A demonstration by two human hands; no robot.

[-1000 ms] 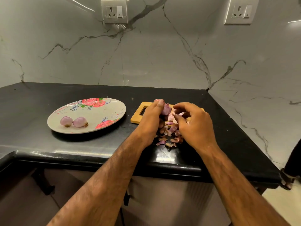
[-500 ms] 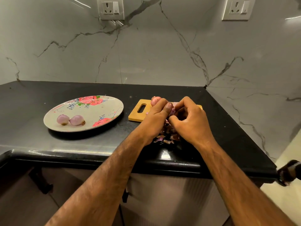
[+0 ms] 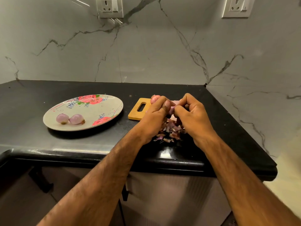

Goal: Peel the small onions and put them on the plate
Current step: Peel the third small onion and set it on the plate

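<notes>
I see the black polished stone bench carrying everything: towards its left lies the oval cream plate painted with red roses, and near the middle the small wooden cutting board with a slotted handle, mostly hidden behind the hands. The left hand curls round a pale pink small onion held above the board, thumb and fingers clamped on it. The right hand meets it, fingertips pinching the same onion, at its skin as far as I can tell. Below them a loose heap of purple papery skins lies on the bench. Two peeled glossy lilac onions lie side by side, touching, on the plate's left part. One reddish unpeeled onion peeps out behind the left hand's knuckles; I cannot tell whether it rests on the board. I judge the held onion light and firm, but slick wherever it is bared, so it could squirt out of a hard squeeze. The skin looks thin and brittle, likely to tear in flakes. I would grip the body across its middle and lift the skin from one end.
</notes>
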